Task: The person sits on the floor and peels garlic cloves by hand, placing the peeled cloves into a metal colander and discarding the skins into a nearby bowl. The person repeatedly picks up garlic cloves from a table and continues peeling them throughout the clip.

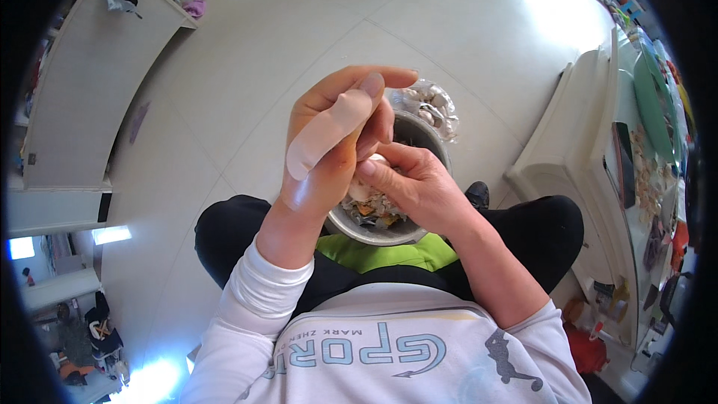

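Note:
Both hands meet over a grey metal bucket (362,234) between the knees. My right hand (429,193) pinches what looks like a white garlic bulb (379,158) between thumb and fingers. Curled around the bulb's far side are the lower fingers of my left hand (336,129), which hide part of it; its index finger points outward. A long beige adhesive plaster (331,132) runs along the left thumb. Inside the bucket lie papery peels (381,210) with some yellowish scraps. Just beyond its rim, a clear plastic bag (435,106) of garlic bulbs rests on the floor.
Pale floor tiles (269,67) spread around the bucket. A white cabinet (101,95) stands on the left. At the right is a white table (594,179) holding a green tray (653,101) and a dark phone-like object (622,163). Bright green fabric (359,255) shows under the bucket's near side.

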Demonstrator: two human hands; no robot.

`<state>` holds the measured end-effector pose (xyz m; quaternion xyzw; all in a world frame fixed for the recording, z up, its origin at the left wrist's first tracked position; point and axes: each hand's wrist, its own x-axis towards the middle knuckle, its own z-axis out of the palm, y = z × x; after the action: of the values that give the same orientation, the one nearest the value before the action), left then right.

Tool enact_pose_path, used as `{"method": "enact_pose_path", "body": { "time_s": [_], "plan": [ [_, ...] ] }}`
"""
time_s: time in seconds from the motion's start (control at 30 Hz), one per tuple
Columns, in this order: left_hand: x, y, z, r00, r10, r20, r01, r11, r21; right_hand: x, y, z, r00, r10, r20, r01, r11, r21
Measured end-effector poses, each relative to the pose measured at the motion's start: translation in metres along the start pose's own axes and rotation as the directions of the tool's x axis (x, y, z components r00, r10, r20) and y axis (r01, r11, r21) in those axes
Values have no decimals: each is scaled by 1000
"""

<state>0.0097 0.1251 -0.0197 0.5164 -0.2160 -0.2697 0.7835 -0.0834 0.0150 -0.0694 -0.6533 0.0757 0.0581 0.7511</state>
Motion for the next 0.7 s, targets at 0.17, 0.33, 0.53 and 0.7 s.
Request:
{"method": "enact_pose_path", "body": {
  "time_s": [0.17, 0.33, 0.53, 0.7],
  "plan": [
    [0, 0, 0, 1000, 25, -12, -25, 1000, 13, -1, -7, 3, 995, 95, 12, -96, 988, 122],
    [-2, -1, 4, 1000, -18, 4, 18, 1000, 0, -3, -9, 3, 998, 59, -12, -58, 997, 58],
    [-3, -2, 7, 999, -23, 28, 23, 1000, -6, -4, -8, 12, 994, 69, -89, -63, 995, 77],
    [-4, -4, 9, 999, 6, 37, -6, 1000, -3, -6, -10, 14, 985, 105, -133, -93, 991, 96]
  ]
}}
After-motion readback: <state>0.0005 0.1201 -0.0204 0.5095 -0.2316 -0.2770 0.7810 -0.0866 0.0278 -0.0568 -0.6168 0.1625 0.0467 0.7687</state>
